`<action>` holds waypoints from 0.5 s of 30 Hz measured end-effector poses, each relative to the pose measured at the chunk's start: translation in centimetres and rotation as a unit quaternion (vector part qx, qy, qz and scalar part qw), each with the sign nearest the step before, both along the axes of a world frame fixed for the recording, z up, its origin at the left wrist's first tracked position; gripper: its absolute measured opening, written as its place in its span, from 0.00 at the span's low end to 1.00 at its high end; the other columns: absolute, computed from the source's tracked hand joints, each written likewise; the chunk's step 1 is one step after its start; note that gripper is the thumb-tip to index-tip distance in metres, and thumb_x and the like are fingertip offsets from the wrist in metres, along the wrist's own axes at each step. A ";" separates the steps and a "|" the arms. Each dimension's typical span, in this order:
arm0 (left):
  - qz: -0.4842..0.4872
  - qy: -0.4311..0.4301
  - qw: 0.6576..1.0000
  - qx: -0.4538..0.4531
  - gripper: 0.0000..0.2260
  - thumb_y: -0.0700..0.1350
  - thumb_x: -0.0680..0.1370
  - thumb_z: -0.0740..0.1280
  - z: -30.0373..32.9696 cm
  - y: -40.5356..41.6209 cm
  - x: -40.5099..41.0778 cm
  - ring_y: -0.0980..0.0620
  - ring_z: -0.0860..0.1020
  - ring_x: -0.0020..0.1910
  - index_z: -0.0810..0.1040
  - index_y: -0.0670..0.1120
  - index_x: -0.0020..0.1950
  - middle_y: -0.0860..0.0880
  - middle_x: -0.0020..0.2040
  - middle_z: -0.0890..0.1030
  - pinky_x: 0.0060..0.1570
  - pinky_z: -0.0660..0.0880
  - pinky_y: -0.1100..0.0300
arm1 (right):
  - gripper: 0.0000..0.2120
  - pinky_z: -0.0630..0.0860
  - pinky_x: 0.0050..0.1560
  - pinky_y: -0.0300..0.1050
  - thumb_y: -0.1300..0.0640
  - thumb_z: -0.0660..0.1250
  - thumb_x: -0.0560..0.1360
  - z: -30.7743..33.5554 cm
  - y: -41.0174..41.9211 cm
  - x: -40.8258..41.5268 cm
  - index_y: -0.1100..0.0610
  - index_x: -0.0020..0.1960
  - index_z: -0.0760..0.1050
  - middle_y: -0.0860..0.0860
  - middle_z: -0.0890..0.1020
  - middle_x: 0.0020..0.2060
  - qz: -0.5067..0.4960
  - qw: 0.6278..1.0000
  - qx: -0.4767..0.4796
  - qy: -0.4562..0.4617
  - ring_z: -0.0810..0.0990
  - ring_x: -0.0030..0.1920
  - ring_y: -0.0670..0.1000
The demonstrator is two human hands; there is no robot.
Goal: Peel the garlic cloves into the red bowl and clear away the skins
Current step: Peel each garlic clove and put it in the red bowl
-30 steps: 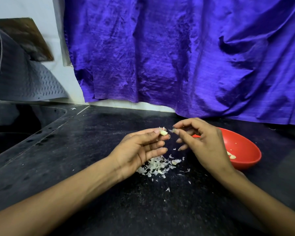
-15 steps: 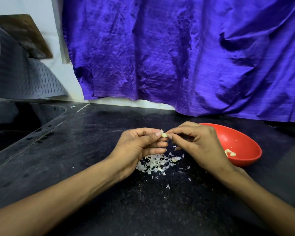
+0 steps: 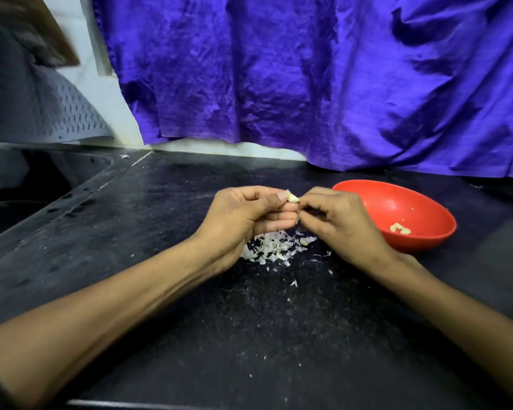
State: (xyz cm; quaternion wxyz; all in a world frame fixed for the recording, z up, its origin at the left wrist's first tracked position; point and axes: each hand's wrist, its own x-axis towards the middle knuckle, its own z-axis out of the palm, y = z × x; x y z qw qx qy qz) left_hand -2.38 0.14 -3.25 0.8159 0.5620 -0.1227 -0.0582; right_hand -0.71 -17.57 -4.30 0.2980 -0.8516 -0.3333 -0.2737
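My left hand (image 3: 243, 220) still pinches the garlic clove (image 3: 293, 198) at frame centre; my right hand (image 3: 341, 223) has closed in, fingertips picking at it, covering less of the red bowl (image 3: 409, 202).

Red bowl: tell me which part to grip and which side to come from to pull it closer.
Grip the near rim of the red bowl, coming from the front right. The bowl is shallow and open-topped, so thumb inside and fingers outside can pinch that edge. The right hand blocks its left side, and the peeled cloves lie low inside, clear of the rim.
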 end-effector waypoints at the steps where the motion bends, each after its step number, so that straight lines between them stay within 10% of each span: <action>1: -0.002 0.002 1.000 -0.004 0.05 0.35 0.76 0.66 0.0 0.0 0.1 0.49 0.84 0.37 0.80 0.34 0.49 0.39 0.40 0.84 0.41 0.82 0.60 | 0.10 0.69 0.37 0.34 0.55 0.63 0.74 -0.3 0.2 -0.1 0.59 0.41 0.79 0.44 0.76 0.34 -0.003 1.000 -0.012 0.006 0.75 0.35 0.45; 5: 0.000 0.014 1.000 -0.014 0.05 0.34 0.78 0.65 0.1 0.4 0.4 0.50 0.84 0.38 0.80 0.34 0.49 0.40 0.41 0.85 0.41 0.82 0.60 | 0.06 0.79 0.37 0.46 0.57 0.65 0.76 -0.6 0.1 0.0 0.57 0.45 0.80 0.49 0.79 0.37 -0.020 0.999 0.038 0.013 0.81 0.35 0.48; 15: 0.006 0.009 1.000 -0.014 0.08 0.33 0.76 0.68 0.1 0.6 0.6 0.49 0.84 0.40 0.78 0.33 0.54 0.38 0.46 0.84 0.38 0.81 0.60 | 0.07 0.81 0.33 0.39 0.64 0.66 0.77 0.1 -0.2 -0.1 0.58 0.52 0.82 0.54 0.81 0.43 -0.002 0.988 0.139 0.066 0.83 0.34 0.47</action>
